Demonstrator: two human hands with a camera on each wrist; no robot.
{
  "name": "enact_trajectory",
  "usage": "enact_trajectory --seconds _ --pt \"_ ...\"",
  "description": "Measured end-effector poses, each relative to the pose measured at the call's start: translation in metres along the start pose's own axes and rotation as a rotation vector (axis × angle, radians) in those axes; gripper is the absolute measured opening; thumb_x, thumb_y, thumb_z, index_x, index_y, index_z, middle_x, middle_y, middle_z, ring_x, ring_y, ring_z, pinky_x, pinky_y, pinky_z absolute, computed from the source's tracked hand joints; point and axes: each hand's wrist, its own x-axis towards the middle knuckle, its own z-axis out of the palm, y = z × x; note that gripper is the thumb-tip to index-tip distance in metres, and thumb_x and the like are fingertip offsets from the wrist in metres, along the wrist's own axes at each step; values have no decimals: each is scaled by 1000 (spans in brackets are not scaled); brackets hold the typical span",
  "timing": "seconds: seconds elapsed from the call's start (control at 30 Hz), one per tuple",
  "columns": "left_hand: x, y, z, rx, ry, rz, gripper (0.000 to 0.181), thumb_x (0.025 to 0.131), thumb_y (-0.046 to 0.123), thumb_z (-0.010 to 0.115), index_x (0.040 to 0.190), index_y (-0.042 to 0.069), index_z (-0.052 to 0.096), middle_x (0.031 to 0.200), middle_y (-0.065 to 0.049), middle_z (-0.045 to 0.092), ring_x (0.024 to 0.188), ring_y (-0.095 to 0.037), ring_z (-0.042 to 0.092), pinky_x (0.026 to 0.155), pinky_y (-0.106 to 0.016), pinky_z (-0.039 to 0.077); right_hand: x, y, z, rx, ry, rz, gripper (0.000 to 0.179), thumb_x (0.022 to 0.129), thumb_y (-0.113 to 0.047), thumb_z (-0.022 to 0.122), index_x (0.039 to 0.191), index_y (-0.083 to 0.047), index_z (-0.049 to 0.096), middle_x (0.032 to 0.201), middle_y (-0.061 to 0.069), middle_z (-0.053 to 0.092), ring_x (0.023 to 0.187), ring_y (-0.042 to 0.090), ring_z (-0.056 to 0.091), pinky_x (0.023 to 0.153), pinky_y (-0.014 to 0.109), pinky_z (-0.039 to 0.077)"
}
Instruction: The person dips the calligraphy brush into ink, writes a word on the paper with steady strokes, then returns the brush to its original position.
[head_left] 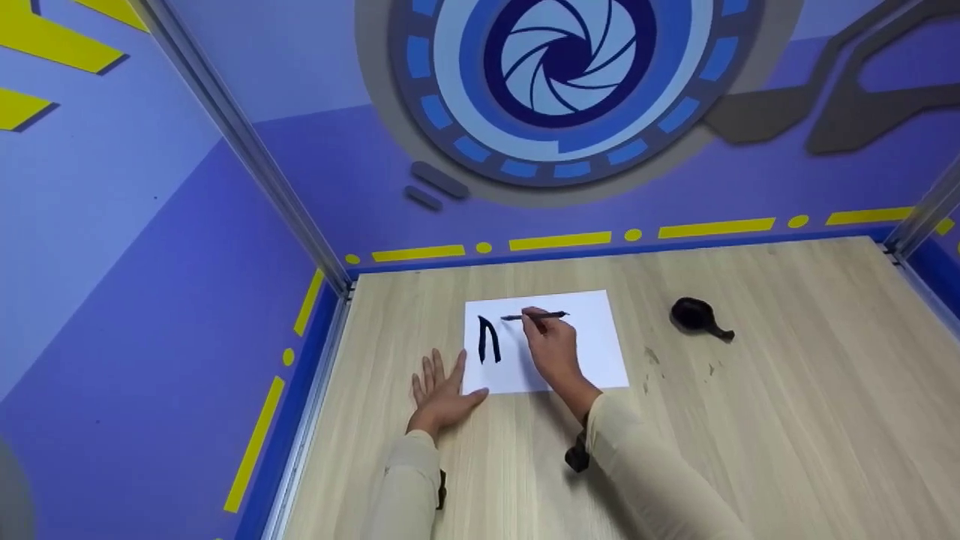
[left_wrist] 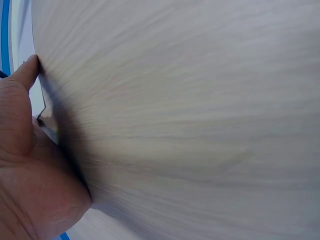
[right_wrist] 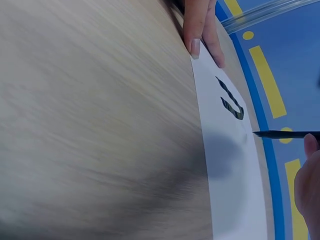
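A white sheet of paper lies on the wooden table, with thick black strokes painted on its left part. My right hand pinches a slim dark ink brush over the paper. In the right wrist view the pointed tip of the brush appears beside the strokes; whether it touches the sheet I cannot tell. With fingers spread, my left hand rests at the paper's lower left corner, its thumb on the edge. The left wrist view shows part of that hand against the tabletop.
To the right of the paper stands a small black dish with a handle, dark inside. Dark smudges mark the wood near it. Purple printed walls border the table at the back and left, joined by a metal corner post.
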Motion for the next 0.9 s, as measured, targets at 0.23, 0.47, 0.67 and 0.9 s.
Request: enact_trajectory --seconds 0.23,0.47,0.67,0.9 --pt "-11 13 -9 -48 2 41 92 99 55 65 173 26 20 180 -20 -18 166 -42 -23 130 -66 -20 1 6 0 -27 14 -12 19 102 -14 71 116 -7 82 114 11 83 105 26 77 95 43 61" --pt "-9 17 -10 -24 2 28 92 99 57 63 173 28 17 179 -19 -19 166 -41 -24 131 -65 -20 3 4 1 -18 -9 -4 21 103 -15 70 118 -6 81 118 12 82 113 28 77 102 47 61" --pt "-13 18 -13 -16 -10 14 91 100 59 62 173 29 17 180 -19 -18 167 -42 -22 131 -66 -17 3 5 4 -4 -19 23 19 102 -15 71 113 -4 82 110 11 83 103 25 78 94 41 62" --pt "-15 14 -12 -43 0 23 91 100 57 64 173 27 20 180 -20 -17 167 -42 -22 130 -66 -19 2 5 5 -19 -45 67 17 101 -20 72 105 -7 82 98 9 82 90 20 74 81 30 58"
